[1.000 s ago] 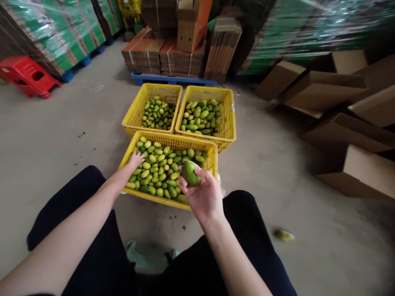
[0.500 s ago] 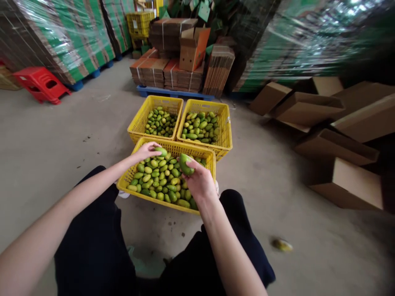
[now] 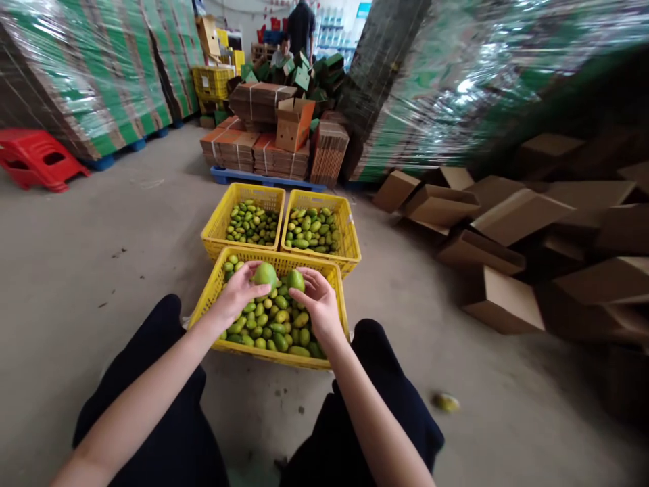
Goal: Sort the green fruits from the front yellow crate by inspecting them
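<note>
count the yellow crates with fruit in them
3: the near crate, below the left hand and right hand; the back-left crate; the back-right crate beside it. Contents of the stacked yellow crates farther off cannot be seen.

Left hand [image 3: 237, 293], right hand [image 3: 322, 304] each holding green fruit [image 3: 265, 276] above near yellow crate [image 3: 274, 357]
</note>
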